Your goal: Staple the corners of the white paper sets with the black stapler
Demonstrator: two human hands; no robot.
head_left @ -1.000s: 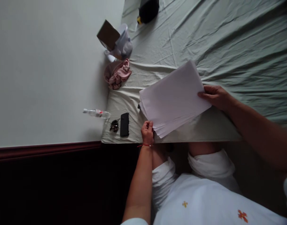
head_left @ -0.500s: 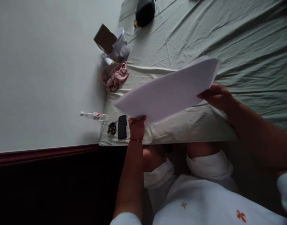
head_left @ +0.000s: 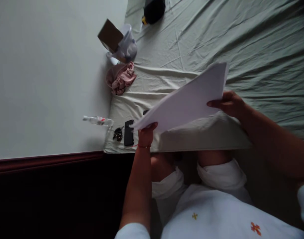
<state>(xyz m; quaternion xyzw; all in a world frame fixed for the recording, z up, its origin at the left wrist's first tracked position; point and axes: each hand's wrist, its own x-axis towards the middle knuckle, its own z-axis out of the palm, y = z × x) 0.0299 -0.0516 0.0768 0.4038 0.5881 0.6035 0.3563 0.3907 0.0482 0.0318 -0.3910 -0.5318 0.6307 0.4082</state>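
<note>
Paper stack (head_left: pixel 189 99) held tilted above the near edge of the bed (head_left: pixel 216 39), at centre frame. Left hand (head_left: pixel 146 134) rises from the lower middle, forearm near vertical, fingers closed on the stack's lower left corner. Right hand (head_left: pixel 227 103) enters from the right, forearm slanting down to the lower right, fingers pinching the stack's right edge. Phone (head_left: pixel 128 132), keys (head_left: pixel 117 133) and bottle (head_left: pixel 98 120) lie left of the left hand.
</note>
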